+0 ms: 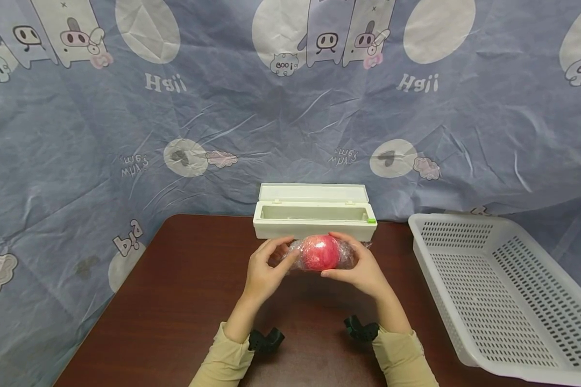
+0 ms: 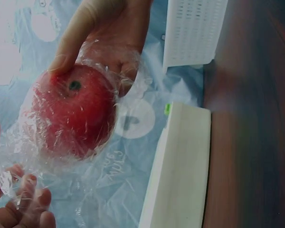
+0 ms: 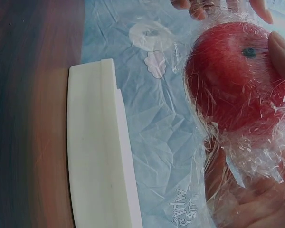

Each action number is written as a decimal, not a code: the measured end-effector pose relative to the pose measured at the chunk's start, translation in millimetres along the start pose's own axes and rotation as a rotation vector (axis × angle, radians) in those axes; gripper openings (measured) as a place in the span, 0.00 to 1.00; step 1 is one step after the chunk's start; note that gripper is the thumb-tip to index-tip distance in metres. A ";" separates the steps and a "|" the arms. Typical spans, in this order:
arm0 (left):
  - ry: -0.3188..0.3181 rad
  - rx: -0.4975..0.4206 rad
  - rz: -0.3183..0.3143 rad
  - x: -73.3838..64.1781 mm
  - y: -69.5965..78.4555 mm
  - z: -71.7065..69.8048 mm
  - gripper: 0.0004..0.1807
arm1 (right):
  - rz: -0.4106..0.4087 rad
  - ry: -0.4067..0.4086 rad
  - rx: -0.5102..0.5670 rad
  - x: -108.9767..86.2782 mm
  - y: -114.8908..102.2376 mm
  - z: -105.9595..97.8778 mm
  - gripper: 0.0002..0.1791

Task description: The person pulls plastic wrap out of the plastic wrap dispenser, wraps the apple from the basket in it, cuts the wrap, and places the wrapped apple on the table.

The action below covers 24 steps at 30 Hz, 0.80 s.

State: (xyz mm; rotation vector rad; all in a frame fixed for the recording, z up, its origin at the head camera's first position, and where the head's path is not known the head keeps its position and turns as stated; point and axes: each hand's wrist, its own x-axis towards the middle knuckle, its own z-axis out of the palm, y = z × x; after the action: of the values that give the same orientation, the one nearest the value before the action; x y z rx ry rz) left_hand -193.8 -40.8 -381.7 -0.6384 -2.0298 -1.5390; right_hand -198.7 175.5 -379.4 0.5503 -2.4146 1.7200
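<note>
A red apple [image 1: 321, 252] wrapped in clear plastic film [image 1: 347, 254] is held up above the table, in front of the white box. My right hand [image 1: 365, 271] grips the wrapped apple from the right; in the left wrist view its thumb [image 2: 66, 52] presses on the apple near the dark spot. On the other side, my left hand [image 1: 266, 271] holds the bunched film at the apple's left. Its curled fingers [image 2: 26, 204] show through the film in the left wrist view. The film is crumpled and sticks out at both sides of the apple.
A long white box [image 1: 314, 228] with its lid raised stands at the table's back edge, a green tab at its right end. To the right sits a white perforated basket [image 1: 440, 290]. A patterned blue cloth [image 1: 271, 118] hangs behind the brown table [image 1: 189, 301].
</note>
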 end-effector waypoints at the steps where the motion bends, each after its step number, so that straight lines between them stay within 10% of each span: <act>1: 0.003 -0.007 0.001 -0.1 -0.3 0.0 0.14 | 0.003 0.002 0.000 0.1 0.4 -0.2 0.43; 24: 0.061 -0.196 -0.038 -1.0 -12.9 5.2 0.05 | 0.022 -0.004 -0.033 3.3 23.3 -3.2 0.43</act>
State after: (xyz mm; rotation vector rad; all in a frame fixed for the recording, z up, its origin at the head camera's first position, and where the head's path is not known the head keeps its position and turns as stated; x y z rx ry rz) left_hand -201.9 -39.0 -392.8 -0.6216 -1.8712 -1.7733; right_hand -210.6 184.4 -398.0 0.5245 -2.4563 1.6856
